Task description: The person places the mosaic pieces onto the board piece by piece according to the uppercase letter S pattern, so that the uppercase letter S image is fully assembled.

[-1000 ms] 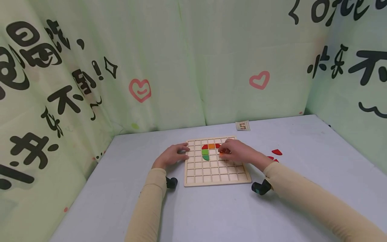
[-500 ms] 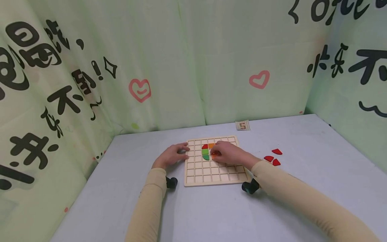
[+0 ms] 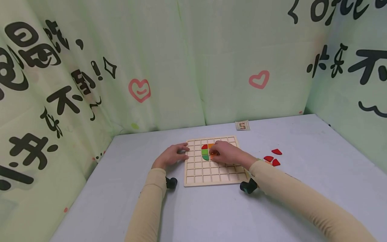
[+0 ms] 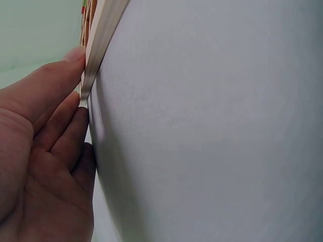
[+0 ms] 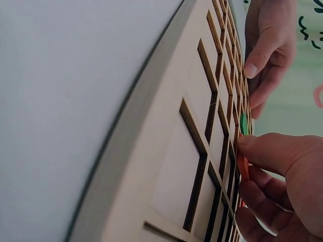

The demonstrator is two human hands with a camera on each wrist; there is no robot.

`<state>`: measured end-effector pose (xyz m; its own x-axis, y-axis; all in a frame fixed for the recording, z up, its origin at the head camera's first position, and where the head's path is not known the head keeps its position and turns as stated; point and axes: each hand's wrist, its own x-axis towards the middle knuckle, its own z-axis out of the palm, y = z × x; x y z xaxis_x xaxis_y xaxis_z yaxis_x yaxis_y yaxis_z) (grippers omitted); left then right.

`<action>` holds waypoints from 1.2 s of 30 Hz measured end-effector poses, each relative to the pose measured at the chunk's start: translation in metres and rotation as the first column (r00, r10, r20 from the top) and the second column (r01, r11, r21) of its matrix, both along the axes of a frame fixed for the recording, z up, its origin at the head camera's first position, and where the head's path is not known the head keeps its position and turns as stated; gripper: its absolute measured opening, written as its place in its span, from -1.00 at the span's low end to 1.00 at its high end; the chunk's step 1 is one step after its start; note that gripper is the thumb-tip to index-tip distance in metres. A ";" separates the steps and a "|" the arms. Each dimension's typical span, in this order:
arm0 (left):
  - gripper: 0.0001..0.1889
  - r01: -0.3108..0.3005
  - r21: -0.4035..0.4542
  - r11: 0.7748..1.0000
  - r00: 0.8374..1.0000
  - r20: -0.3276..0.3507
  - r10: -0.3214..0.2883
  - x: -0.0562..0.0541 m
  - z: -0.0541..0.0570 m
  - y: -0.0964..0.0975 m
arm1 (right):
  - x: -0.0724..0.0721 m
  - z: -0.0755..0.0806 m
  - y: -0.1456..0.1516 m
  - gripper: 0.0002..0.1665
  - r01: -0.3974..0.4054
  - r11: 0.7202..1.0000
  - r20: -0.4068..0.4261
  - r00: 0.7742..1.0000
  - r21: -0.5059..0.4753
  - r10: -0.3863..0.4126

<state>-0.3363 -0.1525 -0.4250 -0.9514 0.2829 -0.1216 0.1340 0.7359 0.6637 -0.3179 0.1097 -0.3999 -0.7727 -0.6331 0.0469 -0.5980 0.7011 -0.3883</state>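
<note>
A wooden grid board [image 3: 205, 173] lies flat on the table. In its upper part sit a red tile [image 3: 204, 147], an orange tile [image 3: 210, 146], a light green tile [image 3: 205, 152] and a dark green quarter-round tile [image 3: 206, 157]. My right hand [image 3: 226, 153] is over the board's middle, pinching another orange tile [image 5: 243, 162] between thumb and fingers, low at the grid just right of the dark green one. It hides the cells beneath. My left hand [image 3: 171, 155] rests against the board's left edge, thumb and fingertips touching the rim with fingers fairly straight.
Several loose red tiles [image 3: 276, 162] lie on the table right of the board, partly behind the right sleeve [image 3: 290, 188]. A small patterned card [image 3: 242, 125] lies near the back edge. Printed curtains [image 3: 193, 67] enclose the back and sides.
My right hand has moved left across the board with the orange tile, then stayed almost still over the last half second. My left hand has not moved.
</note>
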 end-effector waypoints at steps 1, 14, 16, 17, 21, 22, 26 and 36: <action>-0.64 0.000 0.001 1.000 1.000 0.000 0.000 0.000 0.000 0.000 | 0.000 0.000 0.000 -0.75 -0.001 1.000 -0.001 1.000 0.001 0.001; -0.65 -0.017 0.016 1.000 1.000 0.006 0.017 0.000 -0.001 0.001 | 0.001 -0.003 0.000 -0.75 0.009 1.000 -0.005 1.000 0.000 -0.009; -0.66 -0.014 0.017 1.000 1.000 0.002 0.014 0.000 -0.001 0.001 | 0.000 -0.003 0.000 -0.75 0.009 1.000 -0.007 1.000 -0.003 -0.009; -0.66 -0.013 0.017 1.000 1.000 0.003 0.013 0.000 0.000 0.001 | 0.000 -0.004 0.000 -0.75 0.008 1.000 -0.011 1.000 -0.003 -0.008; -0.67 -0.013 0.015 1.000 1.000 0.006 0.013 0.001 0.000 0.001 | -0.001 -0.004 0.000 -0.76 0.007 1.000 -0.016 1.000 -0.006 -0.007; -0.67 -0.014 0.016 1.000 1.000 0.007 0.014 0.001 0.000 0.001 | -0.001 -0.005 0.000 -0.75 0.008 1.000 -0.015 1.000 -0.006 -0.009; -0.66 -0.015 0.011 1.000 1.000 0.007 0.015 0.002 0.000 0.001 | 0.000 -0.004 0.000 -0.76 0.023 1.000 -0.001 1.000 -0.012 -0.023; -0.63 -0.007 0.001 1.000 1.000 -0.005 0.007 0.002 -0.001 0.000 | 0.000 -0.003 0.002 -0.80 0.026 1.000 0.012 1.000 -0.015 -0.026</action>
